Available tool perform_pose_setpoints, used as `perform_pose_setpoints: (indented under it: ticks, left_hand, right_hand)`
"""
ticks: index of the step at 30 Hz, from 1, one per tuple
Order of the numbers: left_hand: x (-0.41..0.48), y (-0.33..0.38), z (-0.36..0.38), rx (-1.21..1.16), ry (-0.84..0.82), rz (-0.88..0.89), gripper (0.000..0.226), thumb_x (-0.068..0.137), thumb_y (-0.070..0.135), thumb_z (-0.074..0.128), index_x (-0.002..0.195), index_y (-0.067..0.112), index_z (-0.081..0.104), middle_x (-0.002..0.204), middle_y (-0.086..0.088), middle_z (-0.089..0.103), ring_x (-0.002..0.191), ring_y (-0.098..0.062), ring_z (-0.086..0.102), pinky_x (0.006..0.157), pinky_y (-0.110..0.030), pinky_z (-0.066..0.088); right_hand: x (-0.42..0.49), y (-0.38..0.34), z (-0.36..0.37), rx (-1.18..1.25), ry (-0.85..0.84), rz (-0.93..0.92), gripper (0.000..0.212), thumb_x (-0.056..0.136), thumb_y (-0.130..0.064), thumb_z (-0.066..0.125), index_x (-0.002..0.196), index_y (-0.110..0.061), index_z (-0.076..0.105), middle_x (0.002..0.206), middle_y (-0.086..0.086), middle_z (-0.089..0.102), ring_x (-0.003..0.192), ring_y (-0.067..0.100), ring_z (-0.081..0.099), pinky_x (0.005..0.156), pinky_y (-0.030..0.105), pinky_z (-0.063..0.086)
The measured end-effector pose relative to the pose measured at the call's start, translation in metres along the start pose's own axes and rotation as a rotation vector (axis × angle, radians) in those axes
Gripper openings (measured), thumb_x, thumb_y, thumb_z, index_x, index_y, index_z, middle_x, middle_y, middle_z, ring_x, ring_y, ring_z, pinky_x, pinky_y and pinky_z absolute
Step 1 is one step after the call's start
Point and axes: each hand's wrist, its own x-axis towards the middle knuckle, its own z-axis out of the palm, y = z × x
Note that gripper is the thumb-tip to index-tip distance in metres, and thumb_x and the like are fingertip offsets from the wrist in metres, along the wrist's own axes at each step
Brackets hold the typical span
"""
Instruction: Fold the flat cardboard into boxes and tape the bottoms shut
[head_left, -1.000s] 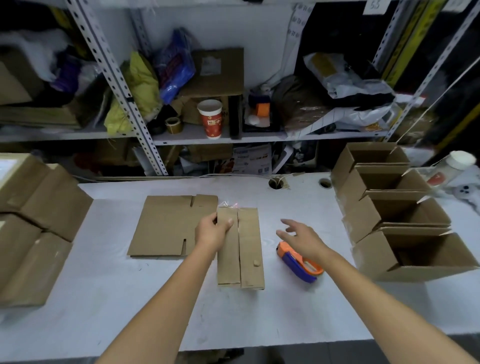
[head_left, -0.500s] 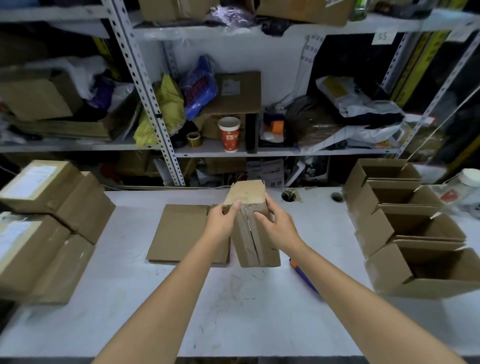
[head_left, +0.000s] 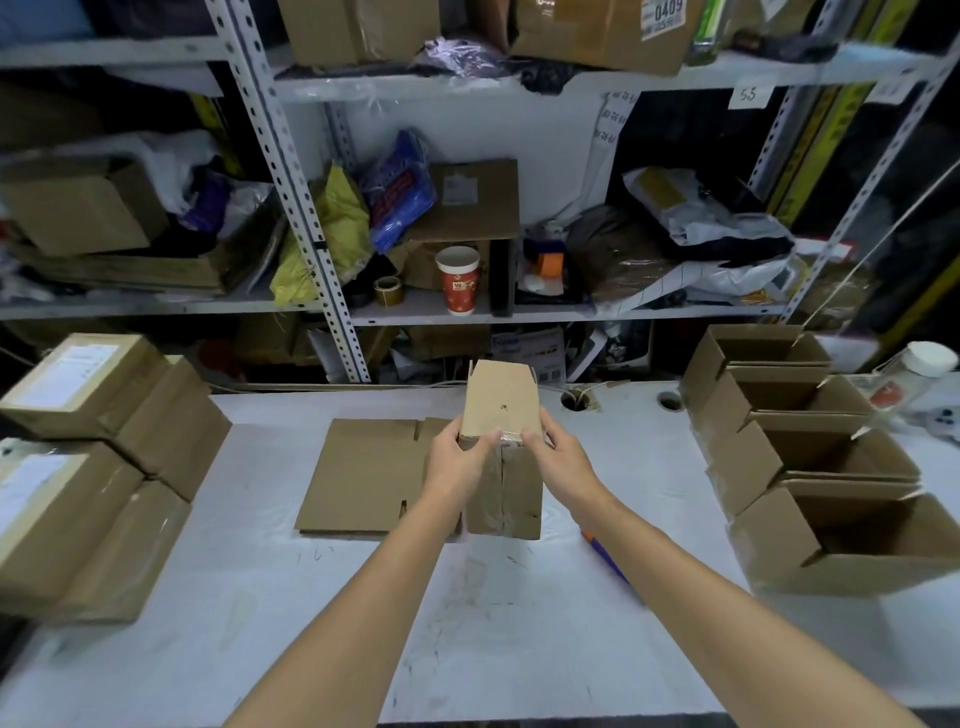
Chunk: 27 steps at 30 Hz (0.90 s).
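Observation:
A small cardboard box (head_left: 501, 410) stands on end at the middle of the white table (head_left: 467, 613), one flap raised at its top. My left hand (head_left: 457, 460) grips its left side with the thumb on the front fold. My right hand (head_left: 558, 454) grips its right side, fingers curled round the edge. Flat cardboard sheets (head_left: 363, 475) lie on the table just left of the box. An orange and blue tape dispenser (head_left: 605, 556) lies to the right, mostly hidden under my right forearm.
Several open folded boxes (head_left: 810, 452) stand in a row along the table's right side. Stacked sealed boxes (head_left: 98, 462) fill the left edge. Metal shelves behind hold a red paper cup (head_left: 458, 280), a tape roll (head_left: 388, 291), bags and cartons. A white-capped bottle (head_left: 919, 369) lies far right.
Both hands picked the folded cardboard up from flat on the table, stood it on end and opened it into a box shape. My right hand left the tape dispenser area.

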Motion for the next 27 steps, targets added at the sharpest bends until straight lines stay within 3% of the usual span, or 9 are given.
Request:
perform_pose_setpoints:
  ticks: [8,11,14,19,22,24,27]
  left_hand:
    - [0.002,0.000,-0.009,-0.040,0.100,-0.039,0.030,0.096,0.028,0.066,0.126,0.022,0.064,0.110,0.007,0.068,0.095,-0.008,0.060,0.069,-0.021,0.044]
    - [-0.003,0.001,-0.003,-0.050,0.036,-0.010,0.028,0.095,0.025,0.067,0.123,0.024,0.065,0.109,0.008,0.070,0.098,-0.009,0.063,0.071,-0.022,0.047]
    - [-0.006,-0.002,0.001,-0.057,-0.006,0.003,0.025,0.093,0.024,0.069,0.118,0.030,0.066,0.109,0.008,0.073,0.102,-0.010,0.066,0.080,-0.026,0.051]
    - [-0.008,0.003,-0.001,-0.122,-0.108,-0.085,0.026,0.104,0.042,0.048,0.117,0.031,0.067,0.116,0.010,0.070,0.111,-0.009,0.061,0.096,-0.031,0.050]
    - [-0.006,0.001,-0.006,-0.102,-0.090,-0.101,0.030,0.106,0.042,0.042,0.116,0.028,0.068,0.119,0.006,0.070,0.114,-0.013,0.062,0.102,-0.036,0.049]
    - [-0.005,-0.001,-0.004,-0.044,-0.041,-0.037,0.028,0.105,0.032,0.048,0.125,0.024,0.064,0.119,0.005,0.069,0.112,-0.015,0.062,0.098,-0.035,0.051]
    - [-0.007,0.003,0.003,0.041,0.065,0.009,0.031,0.104,0.024,0.048,0.130,0.015,0.062,0.113,0.001,0.067,0.098,-0.013,0.060,0.075,-0.027,0.048]
  right_hand:
    - [-0.007,0.002,-0.021,0.073,-0.033,0.123,0.058,0.105,-0.046,0.043,0.158,-0.028,0.028,0.158,-0.009,0.035,0.141,0.019,0.041,0.105,0.040,0.047]
    - [-0.009,-0.004,-0.017,0.091,-0.038,0.116,0.036,0.107,-0.040,0.042,0.142,-0.034,0.048,0.138,-0.013,0.056,0.119,0.008,0.057,0.091,0.033,0.052]
    - [-0.008,-0.004,-0.010,0.060,0.019,0.101,0.034,0.104,-0.041,0.042,0.131,-0.035,0.061,0.124,-0.010,0.068,0.113,0.013,0.062,0.097,0.045,0.054]
    - [-0.011,-0.009,-0.020,0.084,0.036,0.127,0.033,0.106,-0.038,0.040,0.130,-0.033,0.062,0.116,-0.012,0.069,0.110,0.012,0.063,0.101,0.045,0.053]
    - [-0.015,-0.010,-0.026,0.126,-0.020,0.132,0.027,0.108,-0.033,0.040,0.125,-0.035,0.060,0.110,-0.015,0.068,0.098,0.004,0.063,0.090,0.035,0.055]
    - [-0.017,-0.010,-0.020,0.071,-0.034,0.106,0.032,0.106,-0.036,0.042,0.132,-0.033,0.061,0.118,-0.015,0.068,0.109,0.007,0.062,0.096,0.038,0.054]
    - [-0.015,-0.004,-0.008,0.007,-0.015,0.071,0.039,0.103,-0.040,0.044,0.140,-0.033,0.056,0.126,-0.011,0.066,0.117,0.016,0.061,0.101,0.047,0.052]
